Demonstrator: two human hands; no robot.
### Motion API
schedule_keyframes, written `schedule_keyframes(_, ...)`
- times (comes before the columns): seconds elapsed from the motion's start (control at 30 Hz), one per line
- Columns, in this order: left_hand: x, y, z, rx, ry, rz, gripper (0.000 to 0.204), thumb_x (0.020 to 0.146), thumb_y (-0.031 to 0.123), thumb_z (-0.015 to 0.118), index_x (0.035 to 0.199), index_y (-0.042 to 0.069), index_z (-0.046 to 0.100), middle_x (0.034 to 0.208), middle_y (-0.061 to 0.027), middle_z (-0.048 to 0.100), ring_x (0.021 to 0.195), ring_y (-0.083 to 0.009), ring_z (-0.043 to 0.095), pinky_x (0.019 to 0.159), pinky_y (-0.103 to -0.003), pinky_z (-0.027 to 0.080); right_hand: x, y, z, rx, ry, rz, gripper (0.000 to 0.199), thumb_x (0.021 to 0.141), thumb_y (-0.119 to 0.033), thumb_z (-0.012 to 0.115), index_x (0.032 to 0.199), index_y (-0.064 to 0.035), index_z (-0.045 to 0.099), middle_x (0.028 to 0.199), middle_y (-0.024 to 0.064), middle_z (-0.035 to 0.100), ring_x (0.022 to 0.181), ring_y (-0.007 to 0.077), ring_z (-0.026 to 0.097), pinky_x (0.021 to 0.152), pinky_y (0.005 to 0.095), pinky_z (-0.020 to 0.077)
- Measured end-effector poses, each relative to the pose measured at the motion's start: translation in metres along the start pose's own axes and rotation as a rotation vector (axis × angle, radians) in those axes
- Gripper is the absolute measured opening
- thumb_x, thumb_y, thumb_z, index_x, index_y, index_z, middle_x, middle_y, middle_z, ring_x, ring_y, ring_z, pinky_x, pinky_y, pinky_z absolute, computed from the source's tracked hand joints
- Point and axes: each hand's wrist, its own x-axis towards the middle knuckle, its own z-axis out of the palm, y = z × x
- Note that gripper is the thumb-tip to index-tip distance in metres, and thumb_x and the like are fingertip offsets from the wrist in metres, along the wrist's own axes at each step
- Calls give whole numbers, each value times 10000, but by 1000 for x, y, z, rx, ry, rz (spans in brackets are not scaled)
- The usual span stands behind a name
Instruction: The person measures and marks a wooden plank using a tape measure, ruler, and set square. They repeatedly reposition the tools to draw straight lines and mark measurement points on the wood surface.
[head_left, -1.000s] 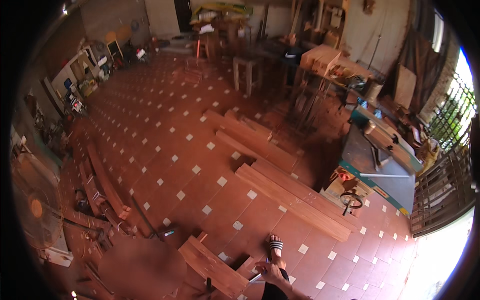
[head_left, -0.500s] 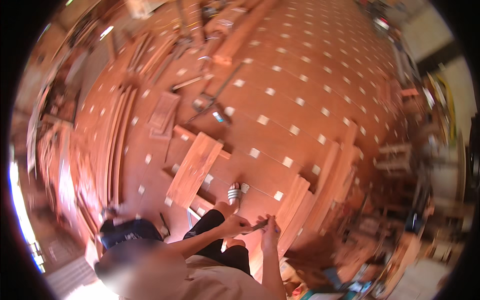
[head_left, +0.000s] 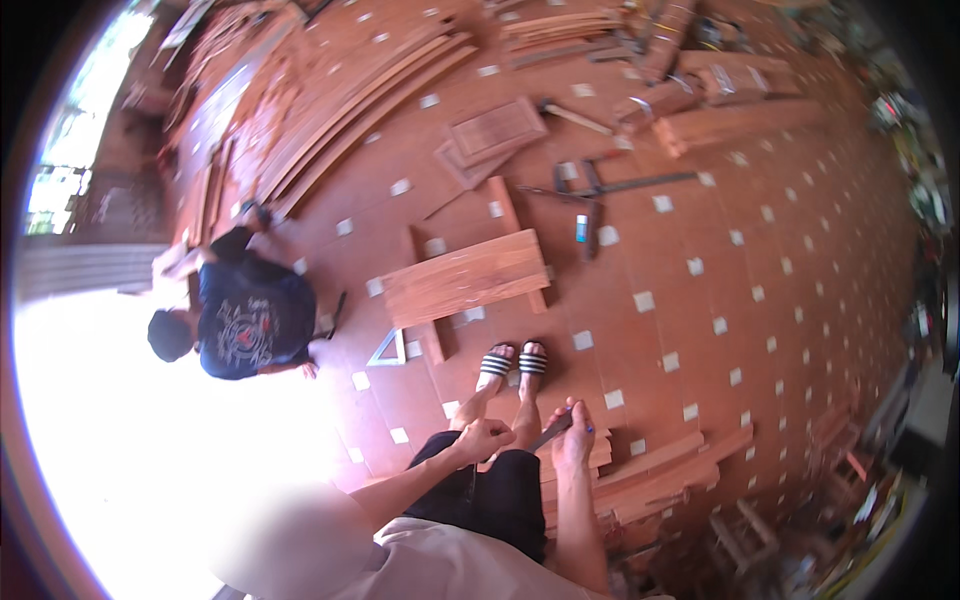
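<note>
2 hands now fill the lower frame, where 1 second ago the view swept across the workshop and showed little more than a foot; the head has dropped, and attention looks settled on the work above the knees. The right hand [head_left: 573, 437] grips a slim dark tool [head_left: 552, 431], angled toward the clenched left hand [head_left: 486, 438]; whether the two touch cannot be told. The tool is thin, dull and straight, held above outstretched legs in striped sandals [head_left: 512, 362]. A wide board [head_left: 465, 278] lies beyond on the tiled floor [head_left: 700, 330], and a co-worker [head_left: 245, 320] crouches to the left.
</note>
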Motion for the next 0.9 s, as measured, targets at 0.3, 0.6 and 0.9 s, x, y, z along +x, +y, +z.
schedule_keyframes(0.3,-5,-134,-71,-165,490,-218,355,957,346,736,1136,47,803,833,-79,751,719,-155,702,672,-352,564,131,17,42,-459,-18,40,179,1061,-277,752,1105,-107,715,874,37,753,634,108,648,538,247,519)
schedule_keyframes(0.6,35,-264,-156,-231,660,-246,384,948,398,728,1126,69,816,800,-102,753,699,-196,735,664,-378,591,205,101,116,-737,-139,6,155,1095,-212,652,1197,-106,701,927,33,732,731,109,654,637,272,540)
schedule_keyframes(0.9,163,-385,-240,-9,731,-96,309,913,335,751,1055,66,809,924,-177,793,899,-331,789,802,-434,609,313,275,230,-969,-373,-287,190,1064,-157,720,1213,-38,717,893,-19,632,718,76,597,607,253,518)
